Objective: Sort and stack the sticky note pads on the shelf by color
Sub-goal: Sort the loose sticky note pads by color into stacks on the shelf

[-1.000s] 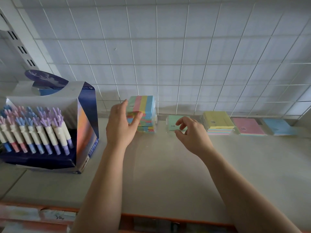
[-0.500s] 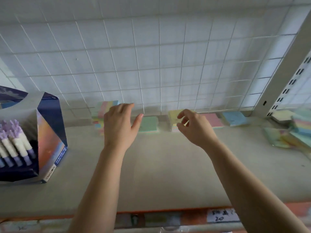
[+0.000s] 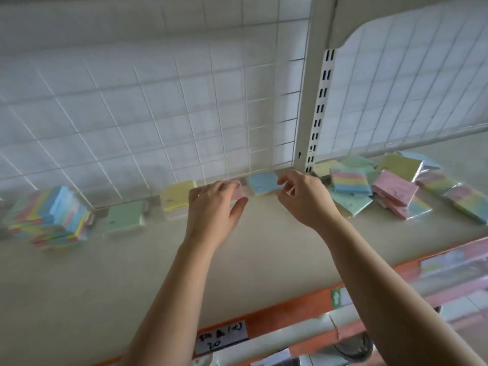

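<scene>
Both hands have shifted rightward along the beige shelf (image 3: 158,260). Left hand (image 3: 214,207), fingers straight, thumb spread, holding nothing, now covers the square pink sticky note pad (image 3: 237,192); the yellow-topped pad stack (image 3: 176,198) sits just to its left. Right hand (image 3: 303,198), loosely curled and empty, hovers beside the square blue pad (image 3: 261,183), jumbled wrapped pads (image 3: 390,186) lying to its right.

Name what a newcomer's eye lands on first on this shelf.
Two bare hands meet at the back of the shelf: the left hand over a pink pad, the right hand at a blue pad. A jumbled heap of pastel pads sprawls to the right, and a tall multicoloured stack stands far left.
</scene>
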Action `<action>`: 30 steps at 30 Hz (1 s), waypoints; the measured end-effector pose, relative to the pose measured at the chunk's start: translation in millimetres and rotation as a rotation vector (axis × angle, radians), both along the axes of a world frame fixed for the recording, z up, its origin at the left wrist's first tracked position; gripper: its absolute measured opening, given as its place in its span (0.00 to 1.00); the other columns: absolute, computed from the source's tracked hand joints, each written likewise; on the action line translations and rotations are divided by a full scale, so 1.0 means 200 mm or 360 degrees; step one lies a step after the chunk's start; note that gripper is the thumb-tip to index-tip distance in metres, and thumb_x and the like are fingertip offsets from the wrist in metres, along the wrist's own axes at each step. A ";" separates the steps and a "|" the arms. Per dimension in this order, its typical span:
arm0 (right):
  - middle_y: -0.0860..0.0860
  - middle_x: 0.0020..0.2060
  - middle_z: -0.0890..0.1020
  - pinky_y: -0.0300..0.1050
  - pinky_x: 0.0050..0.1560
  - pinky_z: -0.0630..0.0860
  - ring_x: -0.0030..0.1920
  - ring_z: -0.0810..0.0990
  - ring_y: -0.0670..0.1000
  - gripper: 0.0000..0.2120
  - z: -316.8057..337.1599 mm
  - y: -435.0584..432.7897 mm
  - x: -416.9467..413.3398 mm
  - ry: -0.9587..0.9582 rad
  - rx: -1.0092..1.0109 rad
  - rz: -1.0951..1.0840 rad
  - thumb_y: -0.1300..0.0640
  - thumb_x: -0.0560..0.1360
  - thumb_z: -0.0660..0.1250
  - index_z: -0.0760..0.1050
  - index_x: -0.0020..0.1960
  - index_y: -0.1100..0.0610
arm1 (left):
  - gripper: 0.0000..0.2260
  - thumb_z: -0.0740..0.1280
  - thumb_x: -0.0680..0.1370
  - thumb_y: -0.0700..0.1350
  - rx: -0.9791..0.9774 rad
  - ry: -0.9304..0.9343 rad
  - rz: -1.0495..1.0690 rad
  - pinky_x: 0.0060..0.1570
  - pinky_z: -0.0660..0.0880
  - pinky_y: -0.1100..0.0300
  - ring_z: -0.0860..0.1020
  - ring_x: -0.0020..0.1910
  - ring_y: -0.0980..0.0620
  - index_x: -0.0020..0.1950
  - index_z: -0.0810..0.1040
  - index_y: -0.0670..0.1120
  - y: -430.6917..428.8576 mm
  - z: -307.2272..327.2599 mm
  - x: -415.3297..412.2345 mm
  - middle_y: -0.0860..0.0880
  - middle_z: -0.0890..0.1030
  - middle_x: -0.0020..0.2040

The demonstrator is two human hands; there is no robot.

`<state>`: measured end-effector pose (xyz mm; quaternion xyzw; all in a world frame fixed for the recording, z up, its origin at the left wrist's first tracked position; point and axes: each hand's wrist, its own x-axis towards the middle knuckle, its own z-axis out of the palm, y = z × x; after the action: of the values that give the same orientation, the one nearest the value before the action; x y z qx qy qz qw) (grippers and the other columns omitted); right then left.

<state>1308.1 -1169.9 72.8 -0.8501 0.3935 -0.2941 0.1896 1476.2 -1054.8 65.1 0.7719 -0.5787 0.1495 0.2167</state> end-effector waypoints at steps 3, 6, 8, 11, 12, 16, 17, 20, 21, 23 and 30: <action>0.47 0.40 0.77 0.46 0.43 0.75 0.41 0.77 0.51 0.09 0.00 -0.10 -0.17 -0.0025 -0.0005 -0.0045 0.57 0.71 0.67 0.77 0.52 0.54 | 0.14 0.64 0.76 0.55 0.0025 0.0010 -0.0083 0.53 0.68 0.51 0.80 0.52 0.47 0.58 0.78 0.50 -0.13 -0.01 -0.15 0.50 0.82 0.50; 0.51 0.42 0.80 0.49 0.44 0.76 0.42 0.77 0.54 0.09 -0.01 -0.19 -0.33 -0.0002 0.0005 -0.0085 0.56 0.71 0.66 0.76 0.51 0.56 | 0.15 0.63 0.76 0.56 0.0031 0.0029 -0.0150 0.54 0.67 0.51 0.79 0.53 0.46 0.59 0.78 0.50 -0.26 -0.02 -0.31 0.50 0.82 0.52; 0.51 0.43 0.80 0.48 0.44 0.76 0.43 0.78 0.54 0.09 -0.02 -0.25 -0.45 0.0026 -0.0002 -0.0118 0.56 0.71 0.66 0.76 0.51 0.55 | 0.16 0.62 0.76 0.57 0.0030 0.0049 -0.0201 0.53 0.67 0.51 0.79 0.52 0.46 0.58 0.78 0.49 -0.34 -0.02 -0.42 0.50 0.82 0.52; 0.48 0.45 0.79 0.44 0.42 0.73 0.44 0.78 0.52 0.09 -0.03 -0.32 -0.62 0.0086 0.0027 -0.0203 0.56 0.72 0.67 0.76 0.53 0.53 | 0.16 0.63 0.78 0.56 0.0074 0.0102 -0.0281 0.55 0.67 0.51 0.78 0.55 0.47 0.61 0.76 0.50 -0.46 -0.02 -0.57 0.50 0.81 0.55; 0.48 0.44 0.79 0.44 0.43 0.73 0.44 0.78 0.51 0.10 -0.03 -0.35 -0.67 0.0088 0.0044 -0.0242 0.55 0.72 0.67 0.76 0.53 0.53 | 0.16 0.63 0.78 0.56 0.0086 0.0119 -0.0304 0.55 0.67 0.51 0.78 0.55 0.47 0.62 0.75 0.51 -0.49 -0.02 -0.62 0.51 0.80 0.56; 0.50 0.43 0.80 0.46 0.42 0.74 0.44 0.78 0.53 0.08 -0.06 -0.45 -0.87 0.0041 0.0030 -0.0341 0.54 0.71 0.69 0.77 0.49 0.55 | 0.19 0.63 0.77 0.54 0.0102 0.0164 -0.0355 0.55 0.66 0.53 0.76 0.58 0.48 0.67 0.71 0.52 -0.63 -0.02 -0.78 0.51 0.76 0.62; 0.50 0.45 0.80 0.46 0.43 0.74 0.44 0.78 0.54 0.09 -0.06 -0.47 -0.91 0.0055 0.0018 -0.0355 0.52 0.71 0.70 0.78 0.49 0.55 | 0.20 0.63 0.77 0.54 0.0110 0.0170 -0.0362 0.55 0.68 0.52 0.75 0.59 0.47 0.69 0.70 0.51 -0.67 -0.03 -0.80 0.50 0.75 0.63; 0.52 0.52 0.80 0.48 0.47 0.74 0.50 0.77 0.55 0.13 -0.08 -0.53 -1.02 0.0125 0.0031 -0.0392 0.51 0.71 0.69 0.78 0.53 0.55 | 0.25 0.64 0.77 0.54 0.0164 0.0160 -0.0356 0.57 0.72 0.50 0.74 0.62 0.44 0.71 0.67 0.46 -0.77 -0.03 -0.85 0.46 0.74 0.64; 0.52 0.54 0.79 0.48 0.48 0.73 0.52 0.76 0.56 0.13 -0.09 -0.55 -1.05 0.0142 0.0043 -0.0410 0.51 0.71 0.69 0.78 0.54 0.55 | 0.26 0.64 0.77 0.54 0.0180 0.0167 -0.0349 0.58 0.71 0.50 0.73 0.62 0.43 0.72 0.66 0.46 -0.79 -0.03 -0.87 0.44 0.74 0.65; 0.52 0.57 0.78 0.47 0.49 0.72 0.55 0.75 0.57 0.14 -0.11 -0.58 -1.10 0.0158 0.0063 -0.0447 0.50 0.71 0.70 0.77 0.55 0.53 | 0.27 0.63 0.78 0.54 0.0214 0.0181 -0.0320 0.60 0.69 0.52 0.72 0.63 0.42 0.74 0.64 0.46 -0.84 -0.03 -0.90 0.43 0.73 0.66; 0.52 0.61 0.76 0.47 0.55 0.69 0.62 0.72 0.56 0.22 -0.15 -0.65 -1.16 0.0218 0.0161 -0.0457 0.42 0.71 0.69 0.76 0.60 0.53 | 0.26 0.64 0.78 0.54 0.0312 0.0210 -0.0261 0.61 0.67 0.52 0.71 0.63 0.41 0.71 0.66 0.41 -0.93 -0.08 -0.94 0.40 0.74 0.64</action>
<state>1076.9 -1299.4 42.5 -0.7926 0.5372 -0.2394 0.1609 1288.1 -1240.9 49.7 0.7475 -0.6363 0.0229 0.1894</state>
